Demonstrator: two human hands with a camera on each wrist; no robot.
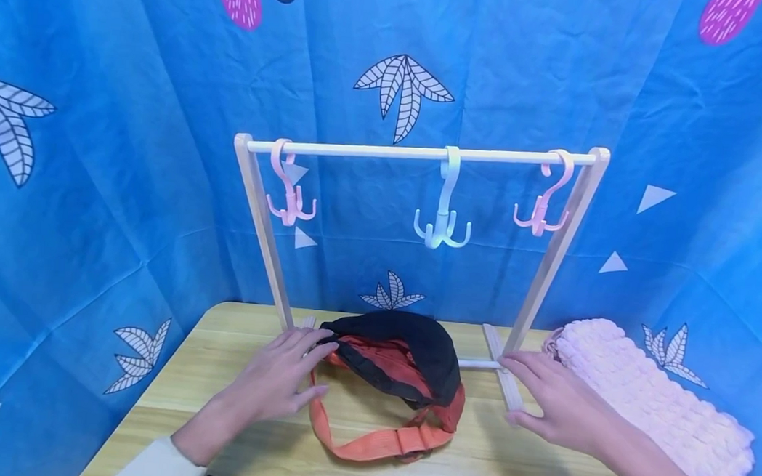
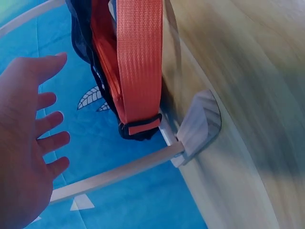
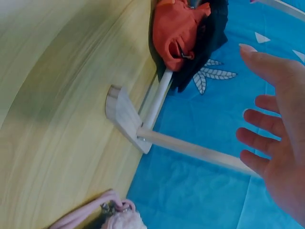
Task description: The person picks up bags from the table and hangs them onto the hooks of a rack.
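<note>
A black and orange waist bag (image 1: 436, 350) lies on the table under a wooden rack (image 1: 419, 154), its mouth gaping to an orange lining. Its orange strap (image 1: 375, 445) loops toward the front. My left hand (image 1: 274, 377) is at the bag's left end with fingers extended; in the left wrist view a gap shows between it and the bag. To the right of the bag, my right hand (image 1: 561, 398) hovers near the rack's right foot (image 1: 506, 380). It holds nothing, and its fingers are loosely spread in the right wrist view.
Two pink hooks, one on the left (image 1: 290, 196) and one on the right (image 1: 543, 204), hang from the rack's bar with a light blue hook (image 1: 444, 213) between them. A fluffy pink bag (image 1: 653, 400) lies at the table's right. Blue patterned cloth (image 1: 495, 77) surrounds the table.
</note>
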